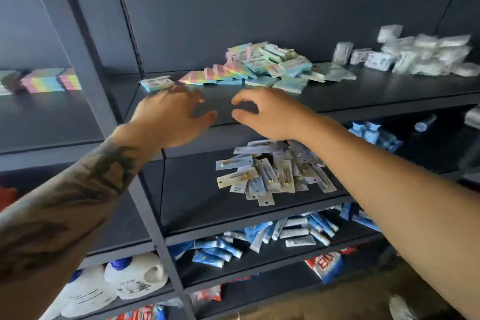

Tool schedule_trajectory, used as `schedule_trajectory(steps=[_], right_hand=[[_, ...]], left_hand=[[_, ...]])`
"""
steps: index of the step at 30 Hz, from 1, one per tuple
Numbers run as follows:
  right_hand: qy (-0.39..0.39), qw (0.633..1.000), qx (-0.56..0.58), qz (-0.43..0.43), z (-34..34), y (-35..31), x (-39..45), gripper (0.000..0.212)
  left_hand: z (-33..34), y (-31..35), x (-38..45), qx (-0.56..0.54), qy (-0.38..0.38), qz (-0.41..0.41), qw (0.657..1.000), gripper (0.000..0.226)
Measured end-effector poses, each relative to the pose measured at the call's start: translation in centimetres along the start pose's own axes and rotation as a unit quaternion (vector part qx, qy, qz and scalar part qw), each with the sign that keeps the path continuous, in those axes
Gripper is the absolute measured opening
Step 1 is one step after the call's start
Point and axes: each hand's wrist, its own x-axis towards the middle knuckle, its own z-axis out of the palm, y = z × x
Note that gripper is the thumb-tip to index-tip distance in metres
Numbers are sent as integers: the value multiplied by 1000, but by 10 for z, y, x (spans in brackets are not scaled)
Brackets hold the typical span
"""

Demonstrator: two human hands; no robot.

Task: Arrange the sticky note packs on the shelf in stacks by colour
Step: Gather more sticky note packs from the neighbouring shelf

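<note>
while both hands, left (172, 114) and right (262, 114), hover empty and loosely spread, sorting awaits: next, likely grasp the lone pale-blue wrapped sticky note pack (157, 83).

A heap of clear wrapped packets (426, 56) lies at the right end of the top shelf, against the back panel. One shelf down, flat carded blister packs (272, 174) are piled near the middle. Below them, blue and white tubes (262, 239) are scattered along the shelf. White jugs with blue caps (122, 280) stand at lower left.
</note>
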Motion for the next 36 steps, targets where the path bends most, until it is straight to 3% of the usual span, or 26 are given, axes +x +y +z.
schedule_trajectory(steps=[7, 12, 20, 22, 26, 31, 36], right_hand=[[-19, 995, -60, -74, 1, 30, 133, 31], [-46, 988, -80, -120, 12, 33, 225, 36], [-135, 975, -143, -104, 34, 49, 314, 42], [-153, 969, -157, -110, 38, 55, 325, 47], [-172, 969, -115, -133, 41, 63, 338, 45], [-126, 978, 2, -168, 45, 68, 335, 44], [-97, 958, 81, -256, 48, 59, 318, 46]], left_hand=[[29, -37, 107, 6, -7, -111, 994, 51], [38, -54, 154, 69, 1, -158, 985, 42], [53, -93, 210, 20, -94, -224, 970, 66], [58, -100, 218, -2, -106, -240, 965, 57], [63, -101, 221, -19, -127, -258, 958, 30], [56, -84, 202, -7, -114, -308, 944, 49], [41, -47, 158, 16, -89, -332, 939, 54]])
